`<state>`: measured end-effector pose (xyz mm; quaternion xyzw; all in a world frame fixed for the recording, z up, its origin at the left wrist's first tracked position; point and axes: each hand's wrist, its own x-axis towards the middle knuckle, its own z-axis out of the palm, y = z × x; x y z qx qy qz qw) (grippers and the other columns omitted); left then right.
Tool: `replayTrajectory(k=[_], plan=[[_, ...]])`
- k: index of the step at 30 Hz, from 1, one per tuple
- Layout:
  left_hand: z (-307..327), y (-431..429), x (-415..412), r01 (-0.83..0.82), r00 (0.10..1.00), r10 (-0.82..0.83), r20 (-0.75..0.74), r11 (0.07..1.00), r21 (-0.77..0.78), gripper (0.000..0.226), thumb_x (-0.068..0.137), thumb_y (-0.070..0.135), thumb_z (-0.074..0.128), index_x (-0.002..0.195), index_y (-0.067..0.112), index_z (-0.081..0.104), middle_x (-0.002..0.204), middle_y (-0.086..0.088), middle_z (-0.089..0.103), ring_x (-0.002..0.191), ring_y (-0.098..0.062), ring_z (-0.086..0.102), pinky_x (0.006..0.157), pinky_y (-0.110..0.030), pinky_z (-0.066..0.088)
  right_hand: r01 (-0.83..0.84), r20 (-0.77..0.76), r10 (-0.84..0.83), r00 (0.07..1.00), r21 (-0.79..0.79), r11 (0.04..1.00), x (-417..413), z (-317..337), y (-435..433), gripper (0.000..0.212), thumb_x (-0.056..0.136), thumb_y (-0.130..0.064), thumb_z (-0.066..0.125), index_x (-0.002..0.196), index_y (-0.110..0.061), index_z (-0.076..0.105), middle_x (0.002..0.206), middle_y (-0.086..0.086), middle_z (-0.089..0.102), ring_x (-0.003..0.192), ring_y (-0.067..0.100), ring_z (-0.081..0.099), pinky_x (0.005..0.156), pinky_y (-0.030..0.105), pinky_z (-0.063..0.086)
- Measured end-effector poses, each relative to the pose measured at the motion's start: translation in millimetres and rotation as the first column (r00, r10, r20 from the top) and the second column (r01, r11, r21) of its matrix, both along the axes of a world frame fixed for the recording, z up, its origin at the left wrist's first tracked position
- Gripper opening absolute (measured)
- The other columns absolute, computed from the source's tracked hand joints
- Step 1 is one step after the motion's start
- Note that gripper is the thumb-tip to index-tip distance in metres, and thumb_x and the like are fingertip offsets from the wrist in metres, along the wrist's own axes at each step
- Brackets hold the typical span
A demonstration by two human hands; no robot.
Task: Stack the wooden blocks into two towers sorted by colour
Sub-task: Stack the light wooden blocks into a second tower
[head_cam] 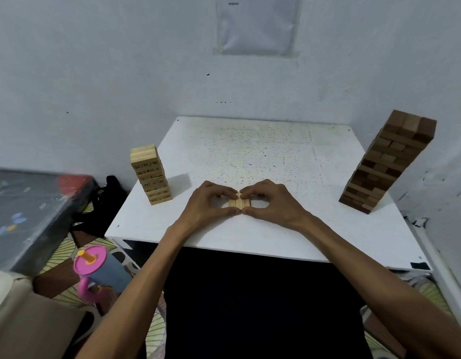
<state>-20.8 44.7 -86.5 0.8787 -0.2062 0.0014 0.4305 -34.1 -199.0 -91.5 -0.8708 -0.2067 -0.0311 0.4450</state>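
Note:
Three light wooden blocks (239, 203) lie side by side in a row on the white table (263, 156), near its front middle. My left hand (208, 203) pinches the row from the left, fingers at its far end and thumb at its near end. My right hand (272, 202) pinches it the same way from the right. A tower of light blocks with printed numbers (150, 174) stands at the table's left edge. A taller tower of dark brown blocks (387, 161) stands at the right edge.
A white wall rises right behind the table, with a paper sheet (258, 24) taped on it. Left of the table on the floor are a black bag (100, 206), a dark box (30, 211) and a pink-lidded blue cup (100, 270).

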Motion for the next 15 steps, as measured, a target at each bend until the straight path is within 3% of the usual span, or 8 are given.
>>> replayTrajectory(k=[4,12,15], plan=[[-0.9,1.3,1.5,-0.033,0.999,0.033,-0.024,0.999,0.015,0.036,0.071,0.049,0.092,0.104,0.042,0.078,0.121,0.02,0.07,0.12,0.002,0.05,0.094,-0.021,0.045,0.006,0.011,-0.006,1.0,-0.002,1.0,0.4,0.5,2.0,0.033,0.081,-0.028,0.087,0.112,-0.03,0.076,0.118,-0.026,0.069,0.122,0.005,0.056,0.1,0.031,0.053],[4.1,0.2,-6.6,-0.035,0.999,0.034,0.024,0.999,0.023,0.03,0.075,0.043,0.091,0.103,0.036,0.08,0.113,0.038,0.067,0.116,-0.002,0.052,0.093,-0.021,0.044,0.017,-0.024,-0.017,1.0,0.01,1.0,2.3,-3.0,2.3,0.034,0.08,-0.037,0.087,0.112,-0.034,0.076,0.122,-0.02,0.069,0.125,0.003,0.054,0.104,0.033,0.052],[3.5,-0.3,-7.6,-0.023,0.999,0.022,0.04,1.0,0.018,0.027,0.076,0.044,0.089,0.101,0.036,0.081,0.115,0.033,0.07,0.115,-0.002,0.052,0.09,-0.02,0.042,0.017,-0.024,-0.017,1.0,0.003,1.0,0.8,-3.6,2.6,0.033,0.08,-0.038,0.087,0.111,-0.034,0.076,0.122,-0.021,0.069,0.124,0.003,0.053,0.103,0.033,0.052]])
